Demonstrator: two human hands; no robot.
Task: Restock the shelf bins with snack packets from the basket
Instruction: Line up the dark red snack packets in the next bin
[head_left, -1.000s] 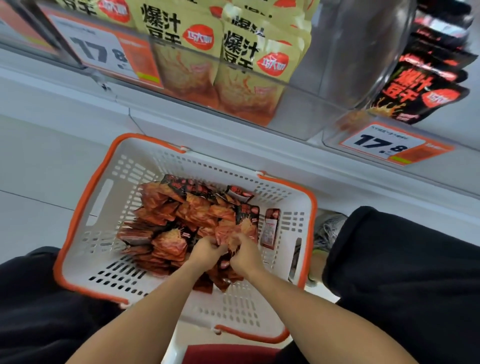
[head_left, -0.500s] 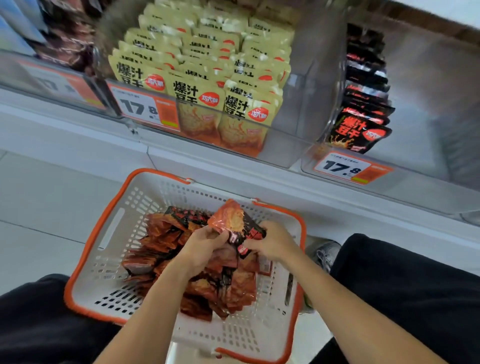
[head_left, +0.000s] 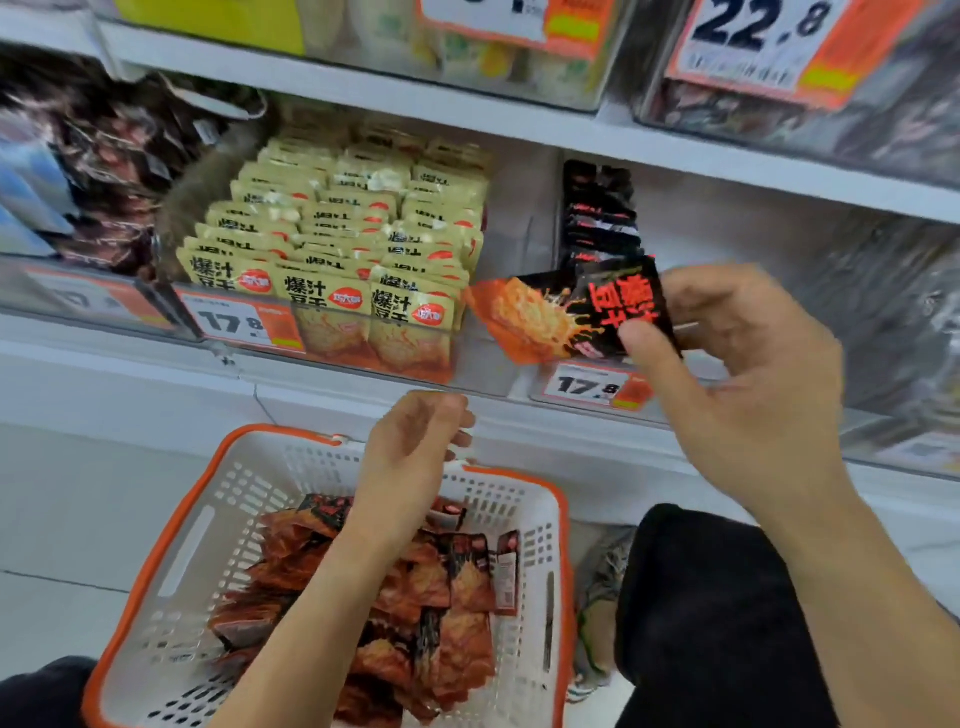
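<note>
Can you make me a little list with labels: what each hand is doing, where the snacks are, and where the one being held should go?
right hand: pinches a black and orange snack packet, raised at the shelf
left hand: empty, fingers loosely curled, above the basket
white plastic basket with orange rim: on the floor, many more packets inside
likely goal: clear bin of black packets
neighbour bin: yellow packets, nearly full

White metal shelving (head_left: 519, 130) spans the far side, its boards running left to right in two tiers. Orange-and-white price tags (head_left: 597, 387) hang along the front edges. Pale, glossy floor tiles (head_left: 78, 519) lie below at near left, crossed by thin grout lines. Lighting is even and bright.
</note>
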